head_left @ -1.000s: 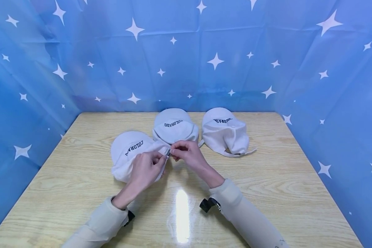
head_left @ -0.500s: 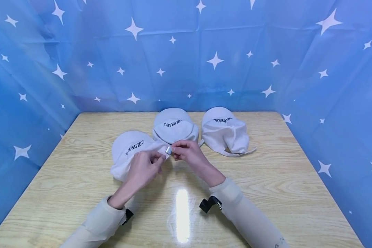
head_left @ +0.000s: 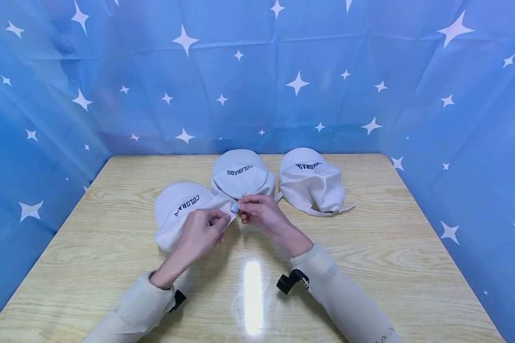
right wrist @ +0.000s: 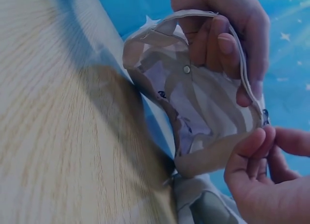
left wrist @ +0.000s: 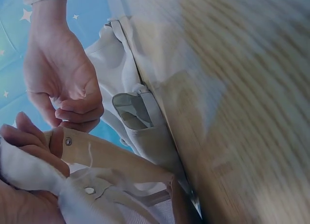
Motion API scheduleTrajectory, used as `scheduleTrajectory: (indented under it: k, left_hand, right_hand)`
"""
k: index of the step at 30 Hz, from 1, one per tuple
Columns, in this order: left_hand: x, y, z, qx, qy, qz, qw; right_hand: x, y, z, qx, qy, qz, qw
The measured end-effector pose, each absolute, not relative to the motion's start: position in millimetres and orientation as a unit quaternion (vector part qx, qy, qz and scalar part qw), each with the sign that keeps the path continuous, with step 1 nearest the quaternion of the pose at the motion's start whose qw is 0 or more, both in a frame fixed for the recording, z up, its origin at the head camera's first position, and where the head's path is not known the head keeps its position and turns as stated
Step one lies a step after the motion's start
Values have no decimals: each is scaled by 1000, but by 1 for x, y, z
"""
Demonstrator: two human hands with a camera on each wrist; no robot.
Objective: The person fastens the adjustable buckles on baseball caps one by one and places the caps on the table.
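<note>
A white baseball cap [head_left: 171, 209] with dark COLORADO lettering lies at the left, its crown partly covered by my left hand [head_left: 199, 233]. That hand pinches the cap's back edge close to a small silver strap buckle [head_left: 234, 207]. From the other side my right hand [head_left: 263, 216] pinches the strap right at the buckle. The right wrist view looks into the cap's hollow [right wrist: 208, 98], with the fingers of my left hand [right wrist: 223, 40] inside the rim. In the left wrist view the strap [left wrist: 116, 158] stretches below my right hand [left wrist: 65, 79].
Two more white COLORADO caps lie toward the back: a middle cap [head_left: 242, 176], just beyond my hands, and a right cap [head_left: 311, 183] with its strap end sticking out. All are on a wooden table [head_left: 369, 267] before a blue star-printed curtain [head_left: 257, 76].
The silver buckle has turned so more of its flat face shows, and my left fingers have drawn back slightly from it. My right hand keeps almost the same place. The other caps have not moved.
</note>
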State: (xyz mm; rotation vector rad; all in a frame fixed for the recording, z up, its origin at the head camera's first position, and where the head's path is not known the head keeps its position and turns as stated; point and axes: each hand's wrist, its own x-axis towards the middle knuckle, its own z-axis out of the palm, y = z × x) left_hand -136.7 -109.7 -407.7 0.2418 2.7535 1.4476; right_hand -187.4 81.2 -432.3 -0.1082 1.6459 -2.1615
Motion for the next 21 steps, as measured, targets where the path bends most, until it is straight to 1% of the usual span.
scheduleTrajectory:
  k: [3, 6, 9, 12, 14, 17, 21]
  left_hand:
    - [-137, -110, -408, 77, 881, 467, 7]
    - [-136, -109, -408, 75, 877, 475, -1]
    - [-133, -108, -406, 78, 878, 472, -23]
    - [-130, -107, -404, 91, 885, 454, -46]
    - [-129, -106, -402, 98, 890, 442, -54]
    - [-131, -107, -401, 96, 896, 431, -49]
    - [-133, -110, -402, 88, 900, 426, -31]
  right_hand:
    - [-187, 81, -432, -50, 593, -777, 206]
    - [-185, 80, -430, -69, 603, -772, 190]
    - [-184, 79, -430, -93, 621, -761, 162]
    - [-184, 80, -429, -115, 646, -745, 121]
    - [-183, 80, -427, -122, 658, -736, 98]
    - [-183, 80, -424, -134, 680, -717, 74]
    - [-182, 79, -423, -139, 699, -698, 76]
